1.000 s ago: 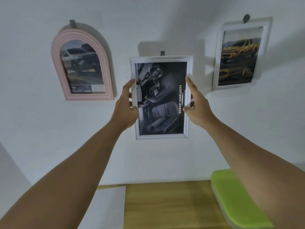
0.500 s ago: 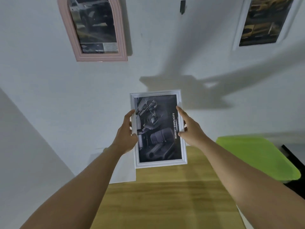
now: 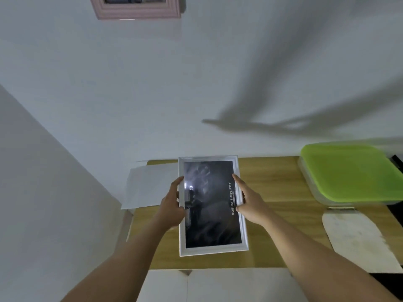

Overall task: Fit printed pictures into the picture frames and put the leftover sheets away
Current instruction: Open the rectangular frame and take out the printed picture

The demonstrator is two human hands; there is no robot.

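A white rectangular picture frame [image 3: 212, 250] with a dark print reading "ROBUST SIMPLICITY" is held just above the wooden table [image 3: 279, 192]. My left hand [image 3: 172, 205] grips its left edge, thumb on the front. My right hand [image 3: 250, 201] grips the right edge, fingers along the front of the rim. A white sheet [image 3: 148, 188] lies at the table's back left corner, partly hidden by the frame. The bottom of a pink frame [image 3: 137, 10] hangs on the wall above.
A clear box with a green lid [image 3: 349, 173] sits at the table's right back. A worn white arched board [image 3: 357, 238] lies at the right edge. White sheets [image 3: 218, 286] lie at the near edge. A wall corner stands on the left.
Both hands have brought the white frame down from its wall hook to just above the table. The view has tilted down, so the wall pictures have slid out of sight.
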